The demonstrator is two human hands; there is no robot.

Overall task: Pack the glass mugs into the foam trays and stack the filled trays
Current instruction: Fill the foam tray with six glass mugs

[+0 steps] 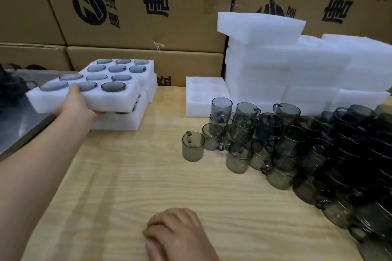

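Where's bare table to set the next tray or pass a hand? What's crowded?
Widest bare patch: light wooden tabletop between the stack of filled white foam trays, the loose smoky glass mugs and the right hand. A narrow strip runs between that stack and the empty white foam tray. Right side is crowded with mugs.

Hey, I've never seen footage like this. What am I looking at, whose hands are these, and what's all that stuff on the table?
There is no machine here. The single picture comes from a camera worn on a person's head, looking down at their own hands. The left hand grips a filled tray atop a stack of filled trays. The right hand rests on the wooden table, holding nothing. To the right are loose glass mugs, an empty tray and a pile of foam trays. Cardboard boxes stand behind.
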